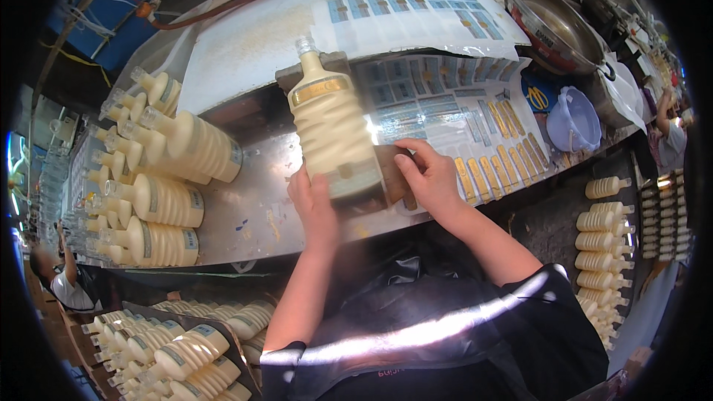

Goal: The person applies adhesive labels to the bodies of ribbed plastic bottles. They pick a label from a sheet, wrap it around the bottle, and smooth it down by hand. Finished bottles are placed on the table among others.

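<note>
A cream bottle [330, 130] with wavy ridged sides and a gold band [319, 90] lies on its back at the table's middle, its clear neck pointing away from me. Beneath its shoulder shows a brown rest [288, 76]. My left hand [313, 204] grips the bottle's lower left side, thumb beside a pale blue-grey label [347, 172] near the base. On the other side, my right hand [434, 182] has its thumb and fingers closed on a brown flat piece [392, 167] against the bottle's lower right edge. The right hand's lower fingers are partly hidden.
Sheets of gold labels [486, 171] and blue labels [397, 1] lie right and beyond. Cream bottles [167, 200] crowd the table's left end. More bottles fill a crate [186, 349] lower left and a rack [598, 238] at right. A lilac bucket [573, 122] stands by a metal pan [553, 22].
</note>
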Tool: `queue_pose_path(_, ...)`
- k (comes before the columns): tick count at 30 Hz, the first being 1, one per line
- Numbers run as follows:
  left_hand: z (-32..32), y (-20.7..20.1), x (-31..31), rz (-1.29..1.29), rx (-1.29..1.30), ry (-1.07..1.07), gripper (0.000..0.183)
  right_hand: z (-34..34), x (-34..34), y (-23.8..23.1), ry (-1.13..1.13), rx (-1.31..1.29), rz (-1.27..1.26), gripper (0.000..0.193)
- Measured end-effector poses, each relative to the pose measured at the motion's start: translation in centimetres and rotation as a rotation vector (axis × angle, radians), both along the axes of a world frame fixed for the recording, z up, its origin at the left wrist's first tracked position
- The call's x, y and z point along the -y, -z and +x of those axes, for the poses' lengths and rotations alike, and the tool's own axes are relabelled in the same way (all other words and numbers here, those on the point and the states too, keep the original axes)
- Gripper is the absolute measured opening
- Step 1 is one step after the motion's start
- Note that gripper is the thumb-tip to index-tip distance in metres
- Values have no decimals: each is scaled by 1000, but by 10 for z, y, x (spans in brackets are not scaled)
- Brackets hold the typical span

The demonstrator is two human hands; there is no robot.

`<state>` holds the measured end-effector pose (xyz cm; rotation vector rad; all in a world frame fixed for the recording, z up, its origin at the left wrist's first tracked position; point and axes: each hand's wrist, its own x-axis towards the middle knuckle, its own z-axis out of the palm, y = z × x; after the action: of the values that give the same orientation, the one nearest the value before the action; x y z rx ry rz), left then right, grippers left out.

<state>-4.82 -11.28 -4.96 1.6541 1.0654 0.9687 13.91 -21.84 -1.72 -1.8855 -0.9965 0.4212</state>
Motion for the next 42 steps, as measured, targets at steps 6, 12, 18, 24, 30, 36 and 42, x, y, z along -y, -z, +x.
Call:
queue_pose_path(6, -7, -1, -3, -107, 89, 62, 52, -4, -3, -20, -131, -54, 297, 24)
queue_pose_path(12, -5, -6, -8, -252, 190, 105, 46, 5, -37, -11, -69, 92, 380, 25)
queue_pose_path(18, -22, 1, -6, -147, 81, 151, 60, -18, -4, -10, -112, 110, 344, 22)
queue_pose_path(24, -20, 0, -6, 244, -125, 83, 76, -36, 9, -30, -334, 358, 443, 33)
queue_pose_path(30, -19, -22, -3, 526, -176, 40, 71, -36, -6, -47, -353, 567, 545, 36)
queue_pose_path(36, -16, -22, -1, 609, -195, 13, 71, -45, -11, -79, -408, 623, 489, 37)
queue_pose_path(42, -17, -7, -7, 591, -213, 49, 75, -46, -14, -84, -563, 590, 354, 32)
